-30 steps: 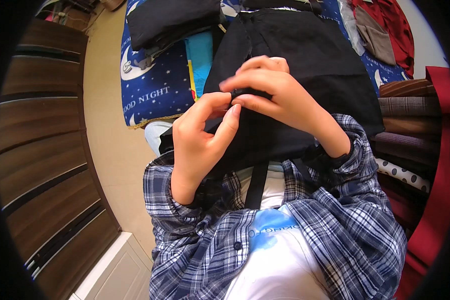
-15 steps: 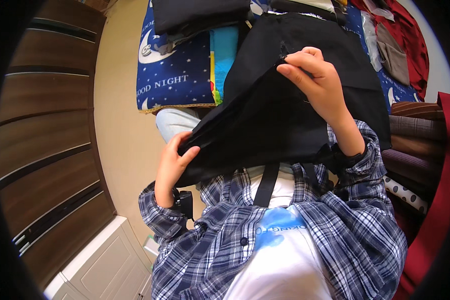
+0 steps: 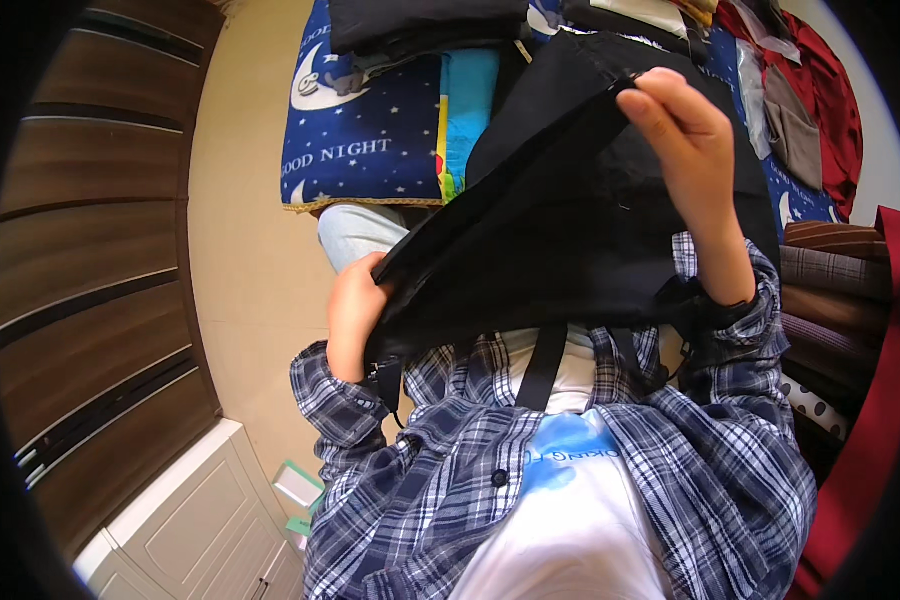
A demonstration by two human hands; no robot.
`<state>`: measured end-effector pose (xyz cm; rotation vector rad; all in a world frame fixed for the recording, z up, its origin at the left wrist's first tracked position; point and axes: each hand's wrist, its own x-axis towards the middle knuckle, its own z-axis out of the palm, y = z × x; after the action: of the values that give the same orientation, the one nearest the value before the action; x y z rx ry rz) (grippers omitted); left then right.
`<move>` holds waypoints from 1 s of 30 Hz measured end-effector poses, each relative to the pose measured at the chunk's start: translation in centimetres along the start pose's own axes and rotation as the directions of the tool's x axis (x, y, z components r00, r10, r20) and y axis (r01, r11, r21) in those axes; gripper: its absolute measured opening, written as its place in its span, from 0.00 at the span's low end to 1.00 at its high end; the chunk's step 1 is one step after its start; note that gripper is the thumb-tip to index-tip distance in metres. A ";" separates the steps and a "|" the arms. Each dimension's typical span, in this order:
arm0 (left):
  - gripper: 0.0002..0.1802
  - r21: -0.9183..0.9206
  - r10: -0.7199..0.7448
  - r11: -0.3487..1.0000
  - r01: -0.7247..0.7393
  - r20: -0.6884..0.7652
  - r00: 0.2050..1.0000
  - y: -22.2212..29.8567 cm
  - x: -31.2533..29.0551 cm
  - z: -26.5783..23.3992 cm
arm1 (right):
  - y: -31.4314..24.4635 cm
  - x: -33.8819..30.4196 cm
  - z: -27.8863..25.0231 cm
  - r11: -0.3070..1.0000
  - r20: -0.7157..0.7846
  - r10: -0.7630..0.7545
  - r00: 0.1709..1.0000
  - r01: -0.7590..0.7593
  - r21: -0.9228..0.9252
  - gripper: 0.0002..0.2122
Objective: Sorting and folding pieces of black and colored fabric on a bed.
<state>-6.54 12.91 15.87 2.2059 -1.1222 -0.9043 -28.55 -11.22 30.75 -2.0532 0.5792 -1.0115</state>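
A large piece of black cloth [image 3: 530,240] spreads across my lap, one edge pulled into a slanting line between my hands. At the upper right end of that edge, my right hand [image 3: 685,125] is closed in a pinch, thumb against fingers, with the cloth raised. Down at the lower left end, my left hand [image 3: 355,305] grips the cloth's side; its fingers mostly disappear behind the fabric. Loose threads show on the cloth near my right hand. Its far part lies flat beyond the raised edge.
A dark blue moon-and-star patterned cover [image 3: 370,125] lies ahead, with folded black fabric [image 3: 425,25] and a bright blue cloth [image 3: 470,100] on it. Rolled fabrics [image 3: 830,285] are stacked at right, near red cloth [image 3: 820,80]. Brown drawers [image 3: 100,230] and a white cabinet [image 3: 185,510] stand left.
My right hand has moved up and right, lifting the pinched edge. My left hand has turned, its thumb and fingers slipping behind the cloth, and the edge between the hands looks straighter.
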 end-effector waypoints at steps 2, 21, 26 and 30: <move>0.13 0.008 -0.035 0.999 0.035 0.018 0.999 0.6 -0.1 -0.4 | -0.2 0.5 -0.6 0.999 -0.041 0.031 0.999 -0.030 0.027 0.07; 0.06 -0.047 -0.113 0.993 0.106 -0.203 0.973 2.0 -2.9 -7.3 | -1.3 6.7 -11.0 0.970 -0.492 0.049 0.869 0.076 0.230 0.12; 0.21 -0.442 0.213 0.814 -0.378 -0.377 0.901 6.3 -3.0 -5.5 | 1.8 5.2 -16.3 0.996 -0.471 -0.002 0.882 0.043 0.077 0.12; 0.26 -0.371 0.420 0.750 -0.547 -0.370 0.828 6.9 -3.6 -4.5 | 0.6 4.0 -15.8 0.982 -0.577 0.106 0.810 0.005 0.188 0.12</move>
<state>-8.28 12.82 24.71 1.4748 -1.1308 -0.5470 -39.01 -21.12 38.38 -1.5344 0.8128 -1.6205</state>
